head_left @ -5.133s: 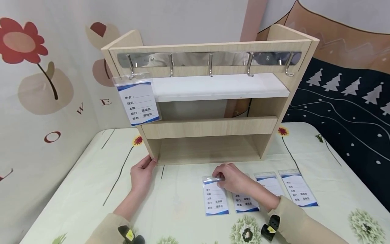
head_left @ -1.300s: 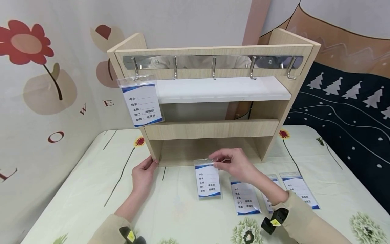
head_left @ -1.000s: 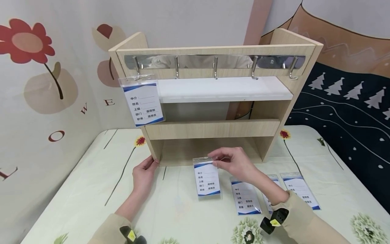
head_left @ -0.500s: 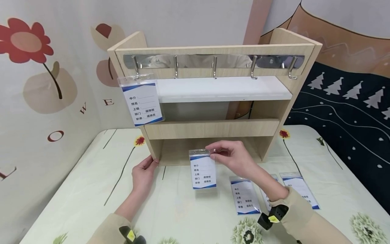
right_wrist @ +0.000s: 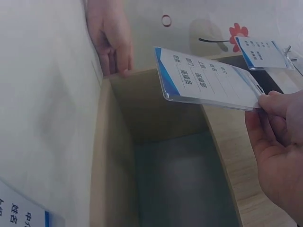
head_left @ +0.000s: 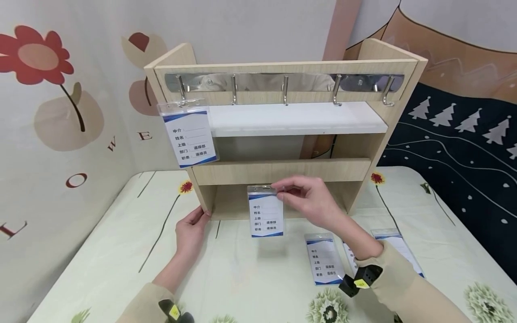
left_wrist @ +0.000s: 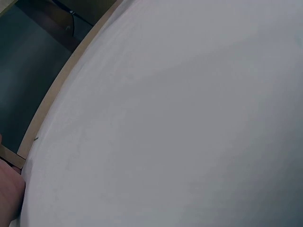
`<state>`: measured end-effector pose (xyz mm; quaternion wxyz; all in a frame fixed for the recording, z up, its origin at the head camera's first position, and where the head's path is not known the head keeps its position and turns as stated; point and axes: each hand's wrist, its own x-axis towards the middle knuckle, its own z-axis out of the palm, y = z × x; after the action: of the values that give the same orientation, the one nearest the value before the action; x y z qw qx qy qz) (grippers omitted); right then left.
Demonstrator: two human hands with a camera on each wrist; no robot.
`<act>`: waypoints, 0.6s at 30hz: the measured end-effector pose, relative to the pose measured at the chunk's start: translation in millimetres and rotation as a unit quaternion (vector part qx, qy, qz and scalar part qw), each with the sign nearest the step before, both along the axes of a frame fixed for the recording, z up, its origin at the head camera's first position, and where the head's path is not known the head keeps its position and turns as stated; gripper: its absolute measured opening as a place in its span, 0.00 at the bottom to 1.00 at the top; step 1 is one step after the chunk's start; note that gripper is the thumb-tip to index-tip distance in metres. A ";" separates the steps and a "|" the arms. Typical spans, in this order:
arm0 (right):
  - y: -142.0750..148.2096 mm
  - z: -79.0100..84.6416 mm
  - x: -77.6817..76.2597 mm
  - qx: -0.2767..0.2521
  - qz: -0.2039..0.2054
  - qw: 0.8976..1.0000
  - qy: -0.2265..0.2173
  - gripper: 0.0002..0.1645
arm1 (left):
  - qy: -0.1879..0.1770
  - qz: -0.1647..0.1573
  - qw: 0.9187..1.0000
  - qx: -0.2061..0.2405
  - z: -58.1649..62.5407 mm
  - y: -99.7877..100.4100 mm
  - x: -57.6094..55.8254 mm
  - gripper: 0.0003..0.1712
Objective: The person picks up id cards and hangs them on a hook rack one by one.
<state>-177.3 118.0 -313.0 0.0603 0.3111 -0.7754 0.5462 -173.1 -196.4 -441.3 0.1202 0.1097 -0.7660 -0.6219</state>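
Observation:
My right hand (head_left: 308,199) pinches a badge holder (head_left: 266,215) by the top right corner of its clear sleeve. The badge, a white card with blue corners, hangs upright in front of the lowest compartment, above the cloth. In the right wrist view the badge (right_wrist: 203,80) stretches out from thumb and fingers. My left hand (head_left: 190,231) holds the lower left front corner of the wooden shelf (head_left: 278,172); in the left wrist view only a bit of that hand (left_wrist: 10,194) shows. Another badge (head_left: 190,137) hangs on the leftmost of several hooks (head_left: 285,89).
More badges lie on the flowered cloth at the right: one badge (head_left: 324,260) in full view, others partly under my right forearm, such as the far one (head_left: 397,246). A white board (head_left: 296,119) lies across the shelf below the metal hook strip (head_left: 258,82).
My right hand has picked the badge up off the cloth and raised it, slightly leftward, to the height of the lowest compartment. The left hand stays at the shelf corner.

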 end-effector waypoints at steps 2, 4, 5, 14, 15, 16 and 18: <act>-1.0 1.8 -0.5 -0.002 0.001 1.000 0.006 0.12 | 0.001 0.001 1.000 -0.002 -0.2 0.2 0.3 0.23; -2.3 3.9 -0.8 -0.008 0.005 1.000 0.012 0.12 | 0.002 0.001 1.000 -0.003 -0.4 0.5 0.3 0.23; -2.9 4.9 -0.9 -0.011 0.006 1.000 0.015 0.12 | 0.002 0.002 1.000 -0.003 -0.5 0.7 0.3 0.22; -9.5 15.1 -2.3 -0.040 0.002 0.998 0.038 0.12 | 0.005 0.003 1.000 -0.004 -1.4 0.6 -0.5 0.22; -10.4 15.8 -2.7 -0.044 -0.001 0.998 0.041 0.12 | 0.005 0.004 1.000 -0.003 -1.5 0.5 -0.6 0.22; -11.3 16.4 -3.1 -0.049 -0.004 0.998 0.045 0.12 | 0.006 0.005 1.000 -0.003 -1.6 0.4 -0.8 0.22; -13.0 17.3 -4.2 -0.057 -0.010 0.997 0.052 0.13 | 0.006 0.006 1.000 -0.001 -1.9 0.1 -0.9 0.22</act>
<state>-181.5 105.0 -295.7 0.1235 0.3271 -0.7421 0.5719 -174.1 -196.3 -443.2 0.1290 0.1105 -0.7651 -0.6211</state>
